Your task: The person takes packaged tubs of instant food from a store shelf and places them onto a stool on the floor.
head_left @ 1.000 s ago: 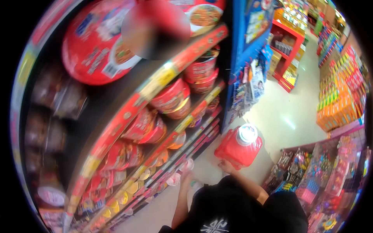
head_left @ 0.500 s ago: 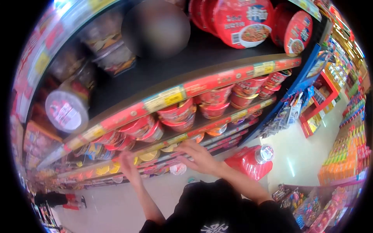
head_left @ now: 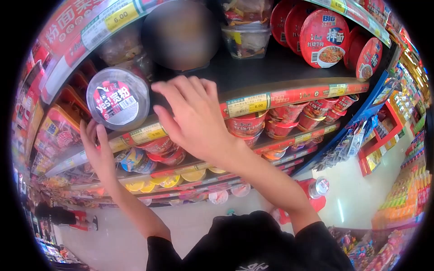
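Observation:
A clear plastic tub of wide noodles (head_left: 118,99) lies on its side on the upper shelf, its round labelled lid facing me. At the tub's lower left rim is my left hand (head_left: 97,147), fingers raised and apart; whether they touch the tub I cannot tell. My right hand (head_left: 196,119) reaches over the shelf edge just right of the tub, open, with thumb and fingers spread and nothing in them. Farther right on the same shelf, red noodle bowls (head_left: 324,38) show their lids.
A clear food tub (head_left: 246,40) stands farther back on the shelf. Price tags line the shelf edge (head_left: 294,97). Stacked red noodle cups (head_left: 246,124) fill the shelf below. A red basket (head_left: 312,198) holding a tub is on the floor. Another person (head_left: 58,214) is at the far left.
Both hands have risen from below the shelf edge to beside the tub, the left one also moving left. The view has shifted, and the tub's lid faces me more squarely.

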`<state>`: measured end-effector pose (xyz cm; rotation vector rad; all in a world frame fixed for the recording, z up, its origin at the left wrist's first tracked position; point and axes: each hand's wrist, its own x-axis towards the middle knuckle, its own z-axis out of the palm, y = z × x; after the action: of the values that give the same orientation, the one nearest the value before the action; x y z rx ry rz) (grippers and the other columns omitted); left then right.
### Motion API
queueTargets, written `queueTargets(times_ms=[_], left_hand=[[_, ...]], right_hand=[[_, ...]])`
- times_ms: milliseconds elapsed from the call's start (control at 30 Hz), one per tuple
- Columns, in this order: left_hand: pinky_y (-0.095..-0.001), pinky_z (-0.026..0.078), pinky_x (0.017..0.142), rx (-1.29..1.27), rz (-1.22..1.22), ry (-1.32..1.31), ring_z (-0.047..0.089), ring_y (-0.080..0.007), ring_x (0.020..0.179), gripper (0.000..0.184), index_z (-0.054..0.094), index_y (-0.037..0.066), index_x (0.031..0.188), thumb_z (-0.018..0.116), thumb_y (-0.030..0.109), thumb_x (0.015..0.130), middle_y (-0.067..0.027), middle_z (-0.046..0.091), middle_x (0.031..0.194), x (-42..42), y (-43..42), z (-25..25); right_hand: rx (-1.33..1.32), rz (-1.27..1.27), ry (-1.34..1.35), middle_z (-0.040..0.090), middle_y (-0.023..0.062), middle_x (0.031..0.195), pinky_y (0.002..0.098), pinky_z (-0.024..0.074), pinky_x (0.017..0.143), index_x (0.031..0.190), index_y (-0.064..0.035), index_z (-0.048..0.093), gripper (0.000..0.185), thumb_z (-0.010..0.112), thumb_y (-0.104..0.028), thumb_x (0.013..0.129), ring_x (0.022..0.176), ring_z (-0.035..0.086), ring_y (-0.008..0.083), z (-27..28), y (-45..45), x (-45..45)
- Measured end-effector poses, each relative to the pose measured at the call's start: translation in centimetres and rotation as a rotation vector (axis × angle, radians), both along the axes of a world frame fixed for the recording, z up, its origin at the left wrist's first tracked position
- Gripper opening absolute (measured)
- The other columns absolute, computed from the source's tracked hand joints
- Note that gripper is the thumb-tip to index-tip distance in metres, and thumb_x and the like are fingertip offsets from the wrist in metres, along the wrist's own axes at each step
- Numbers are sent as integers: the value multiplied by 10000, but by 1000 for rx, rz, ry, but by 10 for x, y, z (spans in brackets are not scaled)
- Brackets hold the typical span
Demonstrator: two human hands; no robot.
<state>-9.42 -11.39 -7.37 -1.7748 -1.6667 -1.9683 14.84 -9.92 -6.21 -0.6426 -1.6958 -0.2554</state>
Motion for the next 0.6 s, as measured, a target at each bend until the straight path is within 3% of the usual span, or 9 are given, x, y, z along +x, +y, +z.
queueTargets(times_ms=[33,67,133,233,433,467,567,600], left_hand=[[-299,315,1006,-60,-27,-29,449,-224,1195,584,318,-49,1357,501,317,940,-191,469,1285,-3,1,4],[-288,365,955,-40,-11,5,516,-197,1101,549,379,-79,1310,531,284,927,-163,573,1145,0,0,7],[-282,382,932,-62,4,32,534,-184,1061,509,433,-85,1273,532,276,928,-160,583,1136,6,-4,17],[-272,402,905,-11,-5,17,549,-166,1019,454,483,-81,1241,528,250,933,-152,591,1132,7,2,21],[-244,415,869,180,-28,-165,544,-111,973,412,502,-65,1238,519,216,938,-108,608,1094,24,-1,34],[-250,414,876,199,-32,-204,545,-122,983,418,500,-68,1238,508,224,939,-111,601,1104,35,-7,37],[-277,418,893,292,-173,-312,548,-163,1016,427,500,-76,1231,480,235,940,-123,576,1146,64,-21,28],[-302,423,898,304,-171,-323,549,-192,1034,405,501,-82,1223,470,205,937,-139,560,1169,79,-29,23]], right_hand=[[-39,15,-18,535,116,886,412,355,777,1018,-14,523,269,601,-120,782,822,526,270,3,7,-6],[-76,29,-36,543,127,881,416,358,776,1008,-7,524,264,600,-120,782,819,537,277,5,14,-11],[-188,97,-57,589,151,871,412,419,729,1017,7,527,256,613,-107,805,792,581,315,10,25,-19],[-346,291,71,601,165,803,386,465,636,957,29,529,218,609,-121,822,704,598,293,16,42,-29],[-311,537,371,588,78,730,260,458,586,955,28,567,209,604,-151,852,659,562,114,35,39,-17],[-349,635,441,552,99,667,301,446,554,939,60,546,215,595,-115,825,595,546,161,38,34,-13],[-539,773,540,543,63,655,265,429,523,947,55,543,218,594,-128,839,593,528,98,41,2,16],[-465,775,521,526,41,680,241,414,507,966,43,539,230,602,-142,844,594,494,67,32,-2,25]])
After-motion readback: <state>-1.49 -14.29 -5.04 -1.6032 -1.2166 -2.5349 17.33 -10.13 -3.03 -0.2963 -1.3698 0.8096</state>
